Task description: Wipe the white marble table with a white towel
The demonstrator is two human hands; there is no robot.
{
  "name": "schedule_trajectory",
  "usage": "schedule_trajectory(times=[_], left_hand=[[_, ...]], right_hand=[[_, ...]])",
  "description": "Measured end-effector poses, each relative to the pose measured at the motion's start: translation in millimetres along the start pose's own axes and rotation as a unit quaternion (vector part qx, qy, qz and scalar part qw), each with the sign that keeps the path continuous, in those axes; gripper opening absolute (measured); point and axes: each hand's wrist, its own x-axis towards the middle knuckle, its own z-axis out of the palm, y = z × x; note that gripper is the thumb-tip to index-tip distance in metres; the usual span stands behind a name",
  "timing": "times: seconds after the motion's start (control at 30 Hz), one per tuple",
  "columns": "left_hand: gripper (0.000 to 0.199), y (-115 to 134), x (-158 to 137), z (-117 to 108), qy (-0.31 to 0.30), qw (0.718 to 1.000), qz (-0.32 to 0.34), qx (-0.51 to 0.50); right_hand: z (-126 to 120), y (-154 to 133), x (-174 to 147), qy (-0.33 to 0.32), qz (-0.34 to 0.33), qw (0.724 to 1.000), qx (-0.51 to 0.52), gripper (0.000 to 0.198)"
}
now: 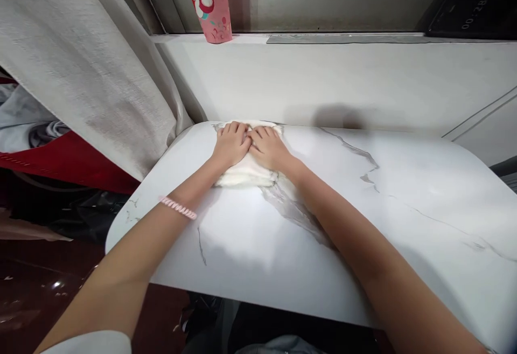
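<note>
Nearest the camera, in the head view, a light sleeve point(92, 343) lies low and to the left of the white cloth point(246, 173), with the left forearm point(161, 235), ringed by a pink coiled band point(177, 207), and the right forearm point(355, 235) converging on the cloth from either side. Both hands rest palm down on top of it, the left hand point(232, 144) over its left part, the right hand point(269, 146) over its right, their thumbs almost meeting above its middle. Each grip looks laid flat rather than clamped; whether any fingertip hooks the far edge, I cannot tell. Placing the palms side by side like this probably spreads pressure evenly and keeps the fabric from bunching. The cloth itself sits on the marbled counter point(242, 246), close to the wall point(323, 82) behind it. It seems folded into a pad, its near edge running side to side, roughly in line with the counter's front; it looks too nearly square for a clear long axis. Left of the cloth hangs a pale curtain point(109, 74); above and beyond it, a pink cup point(208, 4) stands on the sill point(250, 39), likely set there to leave room, while far to its right is a dark device point(476, 6) showing digits.
</note>
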Motion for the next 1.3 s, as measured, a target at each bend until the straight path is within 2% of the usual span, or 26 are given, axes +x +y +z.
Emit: schedule_trajectory(times=[0.1,0.23,0.4,0.47,0.8,1.1,1.3], left_hand=[[0.039,19.0,20.8,5.3,0.008,0.999,0.034,-0.002],[0.048,33.4,28.2,9.8,0.018,0.998,0.060,-0.011],[0.027,38.6,23.4,15.8,0.031,0.998,0.016,-0.054],[0.026,41.2,16.3,15.0,0.025,0.997,0.019,-0.073],[0.030,52.0,-61.4,-7.3,0.028,0.997,0.020,-0.071],[0.033,59.9,-139.6,-35.2,0.020,0.998,0.015,-0.060],[0.035,75.8,-176.3,-43.3,0.022,0.999,0.005,-0.032]], right_hand=[[-11.1,26.2,-0.2,-0.004,0.027,1.000,-0.009,0.038],[-18.6,36.2,-7.6,0.001,0.075,0.997,-0.020,0.037],[-19.2,25.5,-18.4,0.023,0.086,0.996,-0.015,0.037],[-20.1,19.6,-25.7,0.021,0.086,0.996,-0.020,0.037],[-24.1,-23.9,-75.8,0.006,0.032,0.999,-0.024,0.036],[-25.4,-71.9,-126.9,0.032,-0.041,0.998,0.028,0.036],[-37.1,-84.2,-151.3,0.013,-0.111,0.993,0.030,0.039]])
